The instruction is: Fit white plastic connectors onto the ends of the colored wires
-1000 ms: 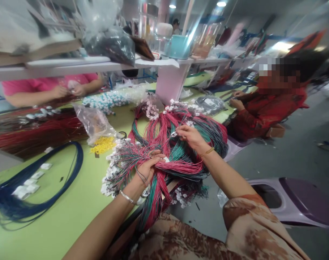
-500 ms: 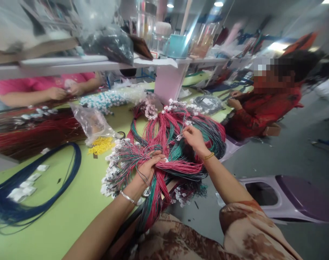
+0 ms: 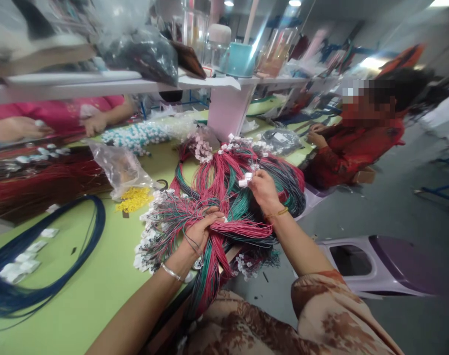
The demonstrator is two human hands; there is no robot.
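A large heap of red, green and dark wires (image 3: 243, 202) with white connectors at their ends lies on the table's edge before me. My left hand (image 3: 204, 228) is closed round a bundle of these wires, palm low and thumb on top. To its right and farther off, my right hand (image 3: 263, 190) pinches white connectors (image 3: 245, 179) at its fingertips, above the heap. Just left of my left hand, a fan of wire ends with white connectors (image 3: 146, 246) spreads over the table.
On the green table (image 3: 87, 276) lie a coil of blue wire (image 3: 100, 222), small yellow parts (image 3: 133, 198) and a clear plastic bag (image 3: 117, 165). A shelf (image 3: 135, 88) runs above. Co-workers in pink (image 3: 72, 113) and red (image 3: 361, 143) sit nearby. A purple stool (image 3: 387, 266) stands at right.
White connectors now show larger at my right fingertips, and that hand has turned slightly. My left hand keeps its hold. The pink-clad co-worker's hands have moved apart.
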